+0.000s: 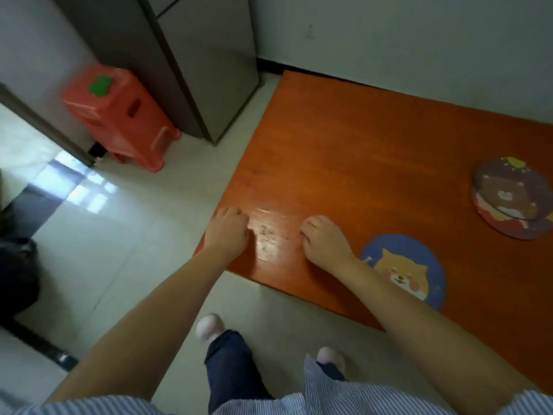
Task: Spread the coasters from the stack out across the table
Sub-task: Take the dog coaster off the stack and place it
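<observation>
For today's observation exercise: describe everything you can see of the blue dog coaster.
The blue dog coaster is a flat round disc, blue, printed with a cartoon orange-and-white dog face. It lies flat on the orange table near its front edge, apart from the coaster stack. The right forearm crosses above its near-left part; whether they touch is unclear.

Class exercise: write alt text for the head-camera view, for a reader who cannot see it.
Two bare hands, left hand and right hand, rest curled and empty on an orange table. A blue dog coaster lies beside the right forearm; a coaster stack sits farther right.
</observation>
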`<action>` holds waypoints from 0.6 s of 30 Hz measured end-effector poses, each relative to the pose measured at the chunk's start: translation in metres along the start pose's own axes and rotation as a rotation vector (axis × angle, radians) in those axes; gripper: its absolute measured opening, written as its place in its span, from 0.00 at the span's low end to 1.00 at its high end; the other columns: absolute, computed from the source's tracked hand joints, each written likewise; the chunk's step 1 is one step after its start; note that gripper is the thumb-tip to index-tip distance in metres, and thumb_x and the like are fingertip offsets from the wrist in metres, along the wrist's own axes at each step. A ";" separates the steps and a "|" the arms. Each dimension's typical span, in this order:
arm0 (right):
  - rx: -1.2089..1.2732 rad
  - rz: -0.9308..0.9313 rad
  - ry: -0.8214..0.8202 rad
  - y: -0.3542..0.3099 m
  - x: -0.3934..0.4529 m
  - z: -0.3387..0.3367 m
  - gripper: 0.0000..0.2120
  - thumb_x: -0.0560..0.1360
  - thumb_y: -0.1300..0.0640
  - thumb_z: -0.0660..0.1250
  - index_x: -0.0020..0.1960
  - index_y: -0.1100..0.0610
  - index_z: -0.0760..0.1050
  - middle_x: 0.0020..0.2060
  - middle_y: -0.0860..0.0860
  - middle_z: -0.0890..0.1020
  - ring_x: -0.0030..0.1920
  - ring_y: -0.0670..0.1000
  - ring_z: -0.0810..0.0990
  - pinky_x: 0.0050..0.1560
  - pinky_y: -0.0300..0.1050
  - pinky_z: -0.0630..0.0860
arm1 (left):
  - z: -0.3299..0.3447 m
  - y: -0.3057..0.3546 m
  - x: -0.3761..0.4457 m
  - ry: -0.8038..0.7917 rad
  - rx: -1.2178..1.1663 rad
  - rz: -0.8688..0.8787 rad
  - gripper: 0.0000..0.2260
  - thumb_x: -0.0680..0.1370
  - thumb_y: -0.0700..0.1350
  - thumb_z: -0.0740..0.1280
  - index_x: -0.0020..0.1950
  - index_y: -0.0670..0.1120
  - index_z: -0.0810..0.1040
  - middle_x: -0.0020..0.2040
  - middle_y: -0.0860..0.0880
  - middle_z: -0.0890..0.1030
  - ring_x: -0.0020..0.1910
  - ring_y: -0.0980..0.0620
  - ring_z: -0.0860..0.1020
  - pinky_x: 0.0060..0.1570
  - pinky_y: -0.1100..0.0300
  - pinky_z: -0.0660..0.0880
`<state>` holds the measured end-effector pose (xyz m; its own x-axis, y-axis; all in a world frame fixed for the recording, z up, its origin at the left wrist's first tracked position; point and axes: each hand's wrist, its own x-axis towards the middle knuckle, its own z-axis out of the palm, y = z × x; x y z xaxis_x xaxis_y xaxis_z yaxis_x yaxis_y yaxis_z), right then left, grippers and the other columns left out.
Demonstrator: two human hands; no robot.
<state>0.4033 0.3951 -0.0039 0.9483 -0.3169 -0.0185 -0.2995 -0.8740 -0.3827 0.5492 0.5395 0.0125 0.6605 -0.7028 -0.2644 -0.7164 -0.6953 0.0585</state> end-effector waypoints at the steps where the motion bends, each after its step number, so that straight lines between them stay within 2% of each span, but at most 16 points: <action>1: 0.003 -0.010 0.002 -0.020 0.026 0.006 0.11 0.72 0.67 0.63 0.52 0.66 0.79 0.53 0.62 0.81 0.56 0.60 0.77 0.56 0.51 0.75 | -0.006 -0.026 0.005 0.012 0.007 -0.022 0.12 0.76 0.45 0.60 0.57 0.43 0.77 0.60 0.43 0.76 0.62 0.42 0.71 0.56 0.50 0.72; 5: 0.039 0.001 0.066 -0.104 0.132 0.023 0.13 0.73 0.65 0.61 0.56 0.63 0.78 0.56 0.60 0.80 0.58 0.59 0.75 0.58 0.50 0.72 | -0.031 -0.137 0.030 0.079 0.046 -0.038 0.14 0.77 0.43 0.60 0.61 0.44 0.75 0.65 0.44 0.74 0.66 0.43 0.69 0.60 0.51 0.70; 11: 0.099 0.131 0.116 -0.202 0.254 0.039 0.13 0.75 0.66 0.60 0.57 0.64 0.78 0.56 0.62 0.79 0.58 0.60 0.75 0.58 0.50 0.71 | -0.077 -0.266 0.080 0.090 0.096 0.019 0.14 0.77 0.42 0.60 0.62 0.44 0.75 0.62 0.44 0.75 0.63 0.42 0.69 0.59 0.50 0.71; 14: 0.095 0.186 0.098 -0.220 0.296 0.043 0.14 0.75 0.65 0.60 0.58 0.64 0.77 0.58 0.62 0.79 0.59 0.60 0.75 0.58 0.50 0.73 | -0.094 -0.299 0.112 0.088 0.137 0.065 0.13 0.77 0.42 0.60 0.60 0.44 0.76 0.60 0.44 0.76 0.61 0.42 0.71 0.56 0.50 0.72; 18: 0.091 0.275 0.061 -0.210 0.345 0.042 0.16 0.75 0.66 0.59 0.61 0.64 0.76 0.59 0.61 0.78 0.60 0.61 0.75 0.59 0.52 0.75 | -0.110 -0.316 0.170 0.065 0.158 0.152 0.12 0.78 0.42 0.59 0.59 0.42 0.76 0.59 0.42 0.76 0.60 0.41 0.71 0.56 0.50 0.71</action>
<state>0.7976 0.4848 0.0312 0.8239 -0.5613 -0.0783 -0.5310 -0.7164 -0.4526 0.9126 0.6228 0.0552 0.5516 -0.8096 -0.2008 -0.8318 -0.5519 -0.0599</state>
